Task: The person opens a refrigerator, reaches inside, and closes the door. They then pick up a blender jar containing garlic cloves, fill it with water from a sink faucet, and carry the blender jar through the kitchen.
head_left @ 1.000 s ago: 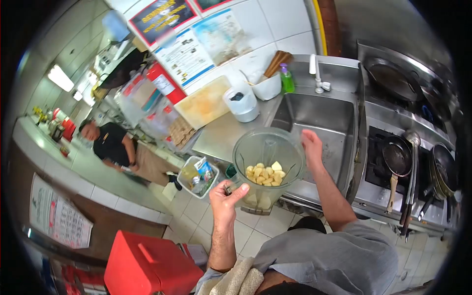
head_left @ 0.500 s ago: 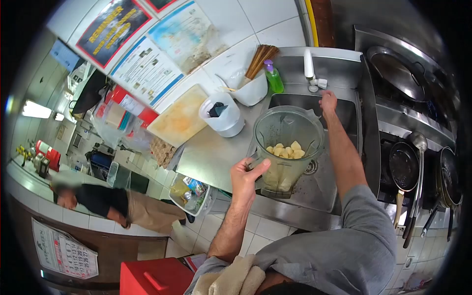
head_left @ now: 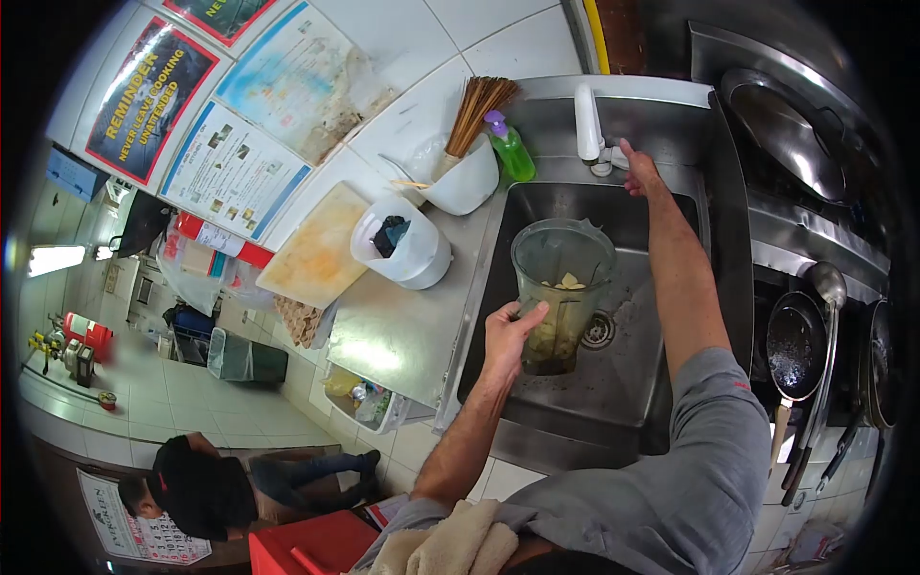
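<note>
My left hand [head_left: 513, 335] is closed round the handle of a clear blender jar [head_left: 565, 244]. Pale yellow chunks [head_left: 569, 282] lie inside the jar, which is held low inside the steel sink [head_left: 623, 383], left of the drain. At the back of the sink, my right hand [head_left: 643, 172] has its fingers on the white handle [head_left: 613, 157] of the faucet [head_left: 586, 123]. No stream of water can be made out under the spout.
Left of the sink stand a green soap bottle [head_left: 512, 149], a white container with a stick brush [head_left: 467, 182], a white bucket [head_left: 412, 261] and a cutting board [head_left: 311, 244]. Pans [head_left: 793, 345] and a ladle [head_left: 826, 283] lie right, by the stove. A person [head_left: 206, 487] is at lower left.
The blender jar has gone down into the sink with my left hand. My right hand has closed in on the faucet handle. The other person has moved toward the calendar at lower left.
</note>
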A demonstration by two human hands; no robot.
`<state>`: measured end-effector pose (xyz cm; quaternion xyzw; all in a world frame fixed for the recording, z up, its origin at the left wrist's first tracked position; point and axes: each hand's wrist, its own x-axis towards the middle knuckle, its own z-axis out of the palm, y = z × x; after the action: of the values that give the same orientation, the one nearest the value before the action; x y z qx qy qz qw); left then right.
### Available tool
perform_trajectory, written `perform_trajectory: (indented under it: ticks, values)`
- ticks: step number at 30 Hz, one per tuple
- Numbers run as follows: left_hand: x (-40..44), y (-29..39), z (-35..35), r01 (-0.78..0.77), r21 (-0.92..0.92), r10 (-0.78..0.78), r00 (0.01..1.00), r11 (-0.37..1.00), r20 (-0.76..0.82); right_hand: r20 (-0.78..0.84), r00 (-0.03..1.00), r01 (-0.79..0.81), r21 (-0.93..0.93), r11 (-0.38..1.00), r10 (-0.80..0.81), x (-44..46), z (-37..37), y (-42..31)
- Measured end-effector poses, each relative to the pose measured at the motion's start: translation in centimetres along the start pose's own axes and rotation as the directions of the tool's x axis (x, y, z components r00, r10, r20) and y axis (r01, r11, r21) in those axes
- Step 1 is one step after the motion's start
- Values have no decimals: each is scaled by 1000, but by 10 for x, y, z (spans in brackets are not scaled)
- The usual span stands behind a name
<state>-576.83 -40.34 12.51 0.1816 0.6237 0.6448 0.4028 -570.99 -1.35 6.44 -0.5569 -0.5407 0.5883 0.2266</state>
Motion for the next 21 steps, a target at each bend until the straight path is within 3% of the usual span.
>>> perform_trajectory:
  ticks: [4,6,7,9,10,12,14,16,17,20,21]
  values:
    - [16,-5,15,59,-3,-59,998,998,33,77,997,16,26,1000,-18,21,3,10]
    - [23,-9,20,79,-36,-78,997,996,30,119,989,61,238,969,-92,30,4,15]
    - [29,-11,22,71,-38,-69,996,997,50,117,990,52,233,971,-82,29,3,20]
    - [36,-14,29,54,-22,-53,996,998,68,42,960,266,168,949,-276,26,1,23]
    - [38,-14,32,58,-23,-56,996,998,72,37,961,264,166,950,-273,28,1,25]
    - [43,-15,40,74,-7,-74,995,997,67,6,910,413,64,908,-414,32,3,27]
    - [47,-20,50,86,-54,-83,994,995,68,24,919,394,-42,918,-394,43,4,29]
    - [53,-25,57,97,-100,-90,993,990,75,-86,779,546,-396,739,-621,49,10,35]
    - [57,-28,58,115,-115,-105,990,987,89,6,878,435,-430,791,-479,37,4,25]
    - [65,-36,59,148,-124,-133,984,981,121,-76,876,382,-494,781,-477,20,4,8]
    - [67,-37,60,154,-121,-138,982,981,130,-22,889,377,-534,757,-458,6,-5,-3]
